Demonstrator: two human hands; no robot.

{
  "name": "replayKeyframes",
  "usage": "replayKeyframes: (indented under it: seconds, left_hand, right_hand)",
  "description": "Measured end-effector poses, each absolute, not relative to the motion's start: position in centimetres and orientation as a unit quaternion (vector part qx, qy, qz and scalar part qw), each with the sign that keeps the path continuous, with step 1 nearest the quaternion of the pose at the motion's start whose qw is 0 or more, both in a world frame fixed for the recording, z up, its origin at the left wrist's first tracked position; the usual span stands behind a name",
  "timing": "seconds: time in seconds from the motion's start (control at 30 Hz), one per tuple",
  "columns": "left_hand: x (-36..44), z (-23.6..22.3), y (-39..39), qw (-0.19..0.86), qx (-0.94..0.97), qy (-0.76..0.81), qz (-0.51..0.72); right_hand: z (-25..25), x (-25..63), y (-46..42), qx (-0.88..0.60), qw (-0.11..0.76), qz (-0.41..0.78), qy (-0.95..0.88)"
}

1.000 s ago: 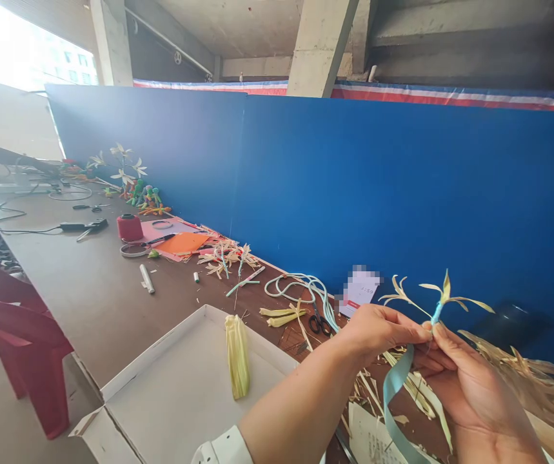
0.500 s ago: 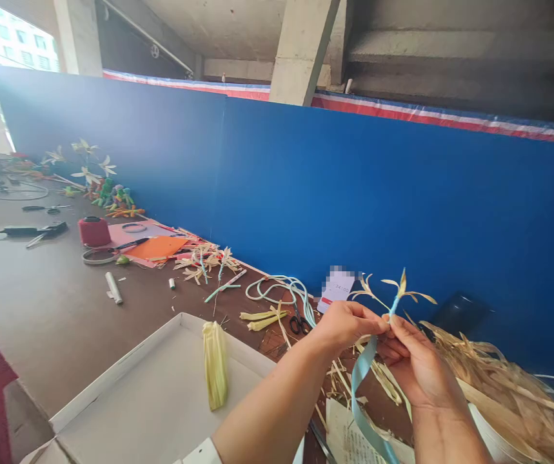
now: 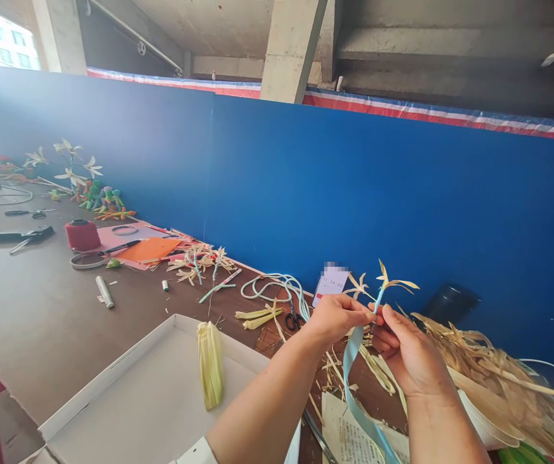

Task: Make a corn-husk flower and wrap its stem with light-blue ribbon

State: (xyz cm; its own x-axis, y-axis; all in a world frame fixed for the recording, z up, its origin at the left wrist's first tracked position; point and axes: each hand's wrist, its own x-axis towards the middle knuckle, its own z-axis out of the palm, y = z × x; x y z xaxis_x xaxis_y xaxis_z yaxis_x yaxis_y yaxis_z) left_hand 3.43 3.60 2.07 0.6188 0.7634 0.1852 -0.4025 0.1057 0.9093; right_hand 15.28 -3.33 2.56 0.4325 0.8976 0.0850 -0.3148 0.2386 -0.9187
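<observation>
My right hand point(image 3: 409, 354) pinches the wrapped stem of a small corn-husk flower point(image 3: 389, 282), whose pale yellow petals spread upward. Light blue ribbon point(image 3: 352, 364) runs from the lower stem and hangs in a long curve toward the table. With closed fingertips, my left hand point(image 3: 342, 317) grips the ribbon close to the stem. Just behind my left hand a second pale husk flower point(image 3: 360, 283) shows, its lower part hidden. Black-handled scissors point(image 3: 295, 320) lie left of the hands.
A white box lid point(image 3: 112, 393) holds a folded husk point(image 3: 209, 367). Dried husks point(image 3: 494, 367) fill a white bowl point(image 3: 487, 422) at right. A phone point(image 3: 331, 283) leans against the blue partition point(image 3: 378, 180). Finished flowers point(image 3: 204, 264), red thread point(image 3: 82, 235) and light blue cord point(image 3: 277, 280) lie farther left.
The flower's stem has tilted slightly, and its petals have turned a little. Both hands stay close together at the stem. The whole view has shifted a little to the right.
</observation>
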Motion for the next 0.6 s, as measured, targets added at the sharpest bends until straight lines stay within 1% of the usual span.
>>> replayKeyframes:
  seconds: [0.2,0.33,0.4,0.43,0.6]
  left_hand:
    - [3.2,2.2,3.3,0.578,0.657,0.255,0.412]
    - [3.1,2.6,3.0,0.529,0.697,0.263,0.407]
    - [3.1,2.6,2.9,0.544,0.691,0.247,0.406]
    - [3.1,2.6,3.0,0.568,0.681,0.235,0.398]
    - [2.5,2.4,3.5,0.746,0.576,0.125,0.31]
  right_hand:
    - [2.9,15.1,-3.6,-0.483,0.709,0.398,-0.325]
    - [2.9,15.2,-3.8,-0.503,0.706,0.381,-0.321]
    - [2.9,15.4,-3.9,-0.495,0.706,0.392,-0.321]
    - [3.0,15.5,-3.9,-0.491,0.704,0.399,-0.322]
    - [3.3,15.8,-4.4,-0.481,0.689,0.412,-0.352]
